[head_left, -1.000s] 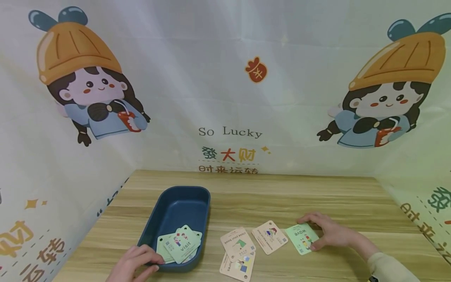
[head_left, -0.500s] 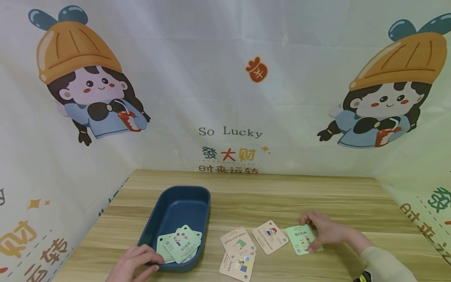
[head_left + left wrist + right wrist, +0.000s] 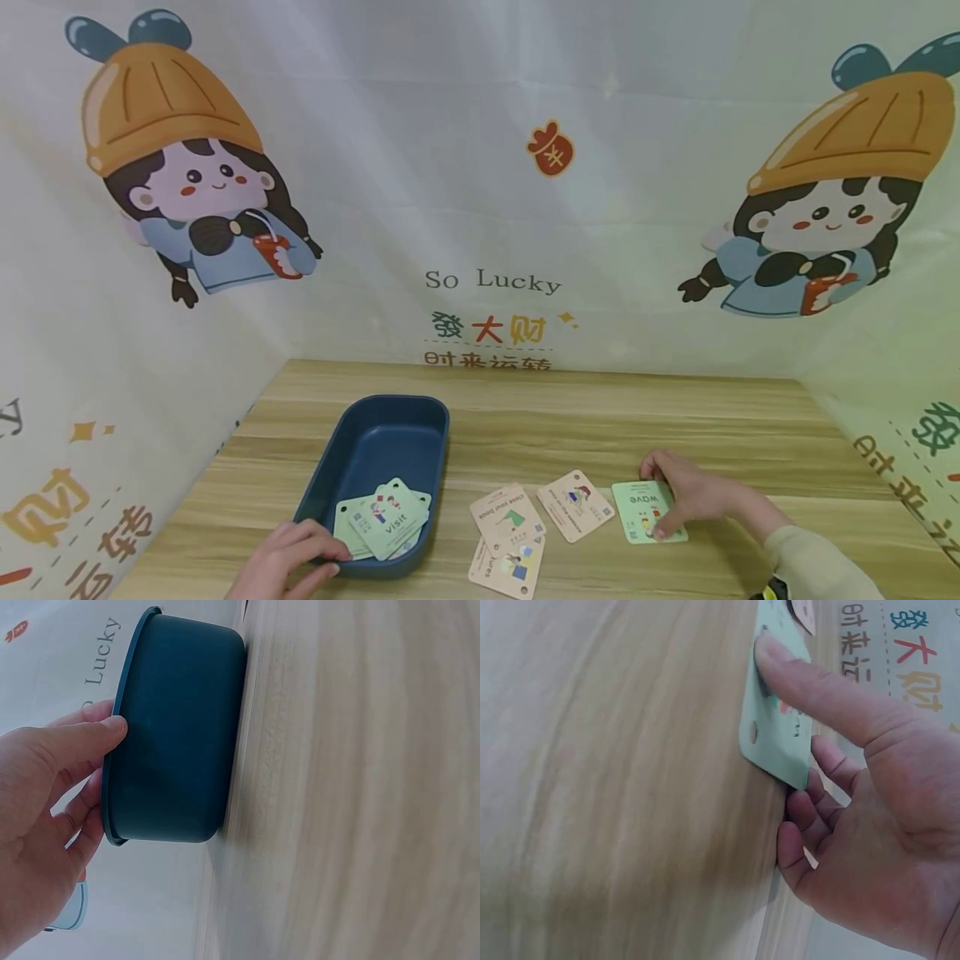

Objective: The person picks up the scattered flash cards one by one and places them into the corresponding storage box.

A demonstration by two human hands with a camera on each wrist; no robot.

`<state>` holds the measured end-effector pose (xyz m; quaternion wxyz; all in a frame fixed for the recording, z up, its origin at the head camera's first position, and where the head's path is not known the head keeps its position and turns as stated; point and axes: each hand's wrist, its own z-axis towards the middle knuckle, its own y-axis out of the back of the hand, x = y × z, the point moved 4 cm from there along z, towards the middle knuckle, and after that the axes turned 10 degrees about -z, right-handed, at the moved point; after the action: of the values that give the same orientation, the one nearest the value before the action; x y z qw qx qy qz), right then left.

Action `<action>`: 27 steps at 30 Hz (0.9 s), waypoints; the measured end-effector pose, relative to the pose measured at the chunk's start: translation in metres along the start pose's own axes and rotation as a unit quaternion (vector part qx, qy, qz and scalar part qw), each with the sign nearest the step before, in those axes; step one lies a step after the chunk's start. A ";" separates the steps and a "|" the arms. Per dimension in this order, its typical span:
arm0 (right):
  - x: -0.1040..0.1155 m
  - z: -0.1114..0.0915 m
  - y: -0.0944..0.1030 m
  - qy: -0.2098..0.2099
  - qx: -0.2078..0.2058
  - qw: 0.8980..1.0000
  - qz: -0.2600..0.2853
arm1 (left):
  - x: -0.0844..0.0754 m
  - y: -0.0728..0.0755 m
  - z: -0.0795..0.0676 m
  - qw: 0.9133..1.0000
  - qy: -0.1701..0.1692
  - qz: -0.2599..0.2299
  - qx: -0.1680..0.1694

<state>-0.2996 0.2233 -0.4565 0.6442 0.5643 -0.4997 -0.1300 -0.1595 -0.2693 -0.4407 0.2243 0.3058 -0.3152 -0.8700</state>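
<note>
My left hand (image 3: 287, 560) pinches the near left rim of a dark blue bin (image 3: 397, 404), thumb outside and fingers over the edge in the left wrist view. Inside the bin lie several overlapping light green cards (image 3: 386, 521), the top one reading "visit". Over on the right, my right hand (image 3: 693, 493) holds a green card (image 3: 637, 504) printed "wave", thumb on its face and other fingers at its far edge. The right wrist view shows this green card (image 3: 776, 739) close to the tabletop, with the thumb covering part of it.
Between the bin and the green card lie orange-beige cards: one (image 3: 576, 505) alone, another (image 3: 507, 518) overlapping a lower one (image 3: 508, 569). The wooden table (image 3: 562, 417) is bordered by a printed cloth backdrop (image 3: 487, 208) at the back and sides.
The green "wave" card has turned slightly and shifted a little to the right, the right hand and its thumb moving with it. The left hand and bin have stayed put.
</note>
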 end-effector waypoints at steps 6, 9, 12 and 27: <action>0.001 0.000 0.003 -0.014 0.015 0.999 0.036 | 0.001 0.000 -0.001 1.000 -0.016 -0.005 -0.008; 0.000 0.000 0.004 -0.016 0.013 0.999 0.042 | 0.000 0.000 0.000 1.000 -0.017 -0.001 -0.012; -0.001 0.001 0.006 -0.012 0.006 0.999 0.046 | -0.001 0.000 0.000 1.000 -0.014 0.002 -0.013; -0.009 0.001 0.011 -0.013 0.007 0.999 0.052 | -0.002 0.002 0.001 1.000 0.023 0.009 0.001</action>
<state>-0.3093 0.2326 -0.4512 0.6399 0.5403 -0.5372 -0.1001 -0.1589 -0.2688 -0.4380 0.2388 0.3232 -0.3140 -0.8602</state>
